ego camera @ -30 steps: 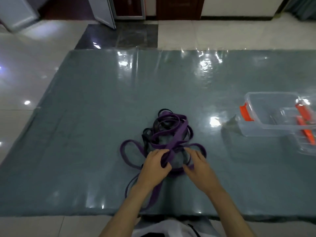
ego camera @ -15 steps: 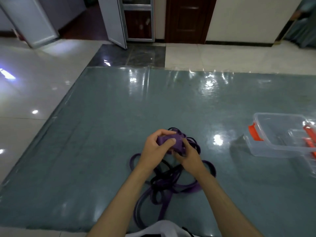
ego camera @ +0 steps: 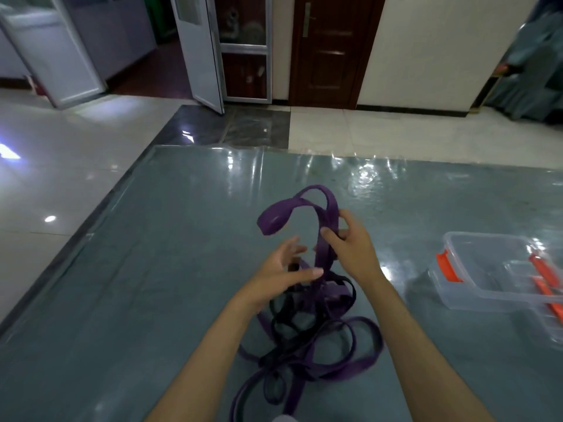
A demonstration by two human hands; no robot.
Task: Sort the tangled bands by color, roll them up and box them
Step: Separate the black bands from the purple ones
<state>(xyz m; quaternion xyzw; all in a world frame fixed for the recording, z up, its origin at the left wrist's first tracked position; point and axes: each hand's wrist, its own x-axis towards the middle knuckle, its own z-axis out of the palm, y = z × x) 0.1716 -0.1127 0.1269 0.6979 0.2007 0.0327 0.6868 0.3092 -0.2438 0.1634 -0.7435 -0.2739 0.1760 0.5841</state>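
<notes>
A tangle of purple bands (ego camera: 350, 357) and thinner black bands (ego camera: 286, 324) lies on the grey-green mat (ego camera: 152, 284) in front of me. My right hand (ego camera: 353, 248) grips a purple band and holds it up, so its loop (ego camera: 280, 214) arches above the pile. My left hand (ego camera: 283, 278) hovers just left of the raised strands with its fingers spread and relaxed, holding nothing. A clear plastic box (ego camera: 487, 269) with an orange latch (ego camera: 446, 266) stands open at the right.
The box's clear lid with orange clips (ego camera: 545, 281) lies at the far right edge. The mat is covered with shiny plastic film. Tiled floor surrounds it; doors and a wall stand at the back.
Both hands were pressed on the pile, then bunched a purple band together. Now my right hand has lifted that band higher and my left hand has let go and opened.
</notes>
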